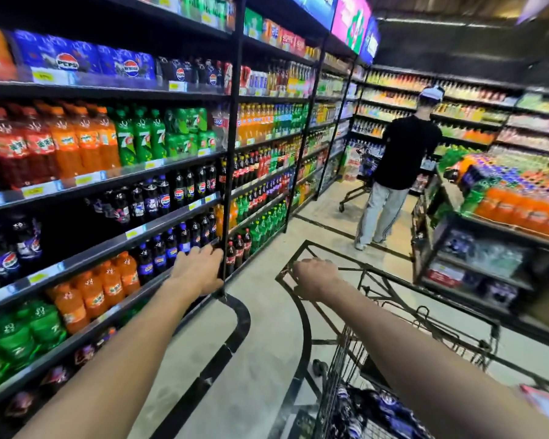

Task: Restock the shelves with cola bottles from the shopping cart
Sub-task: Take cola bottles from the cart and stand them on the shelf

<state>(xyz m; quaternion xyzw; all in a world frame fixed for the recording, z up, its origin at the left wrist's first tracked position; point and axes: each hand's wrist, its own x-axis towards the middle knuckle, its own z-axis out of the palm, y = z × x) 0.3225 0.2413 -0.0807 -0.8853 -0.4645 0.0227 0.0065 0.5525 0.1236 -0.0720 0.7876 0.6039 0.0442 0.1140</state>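
The dark plastic cola bottles at centre left look glossy, with shiny film labels. The black shelving frame holding them is matt painted metal. At lower right, the black wire shopping cart is thin metal rod. The pale floor looks smooth and faintly sheened, like polished stone.

Bright, even light from overhead fills the aisle we see, and the lit signs up top glare pink and blue. The pale floor shows a soft sheen and faint shadows. Motion blur smears the shelves at left and the drink stacks at right. The shopping cart below is soft. Straight lines bow toward the edges.
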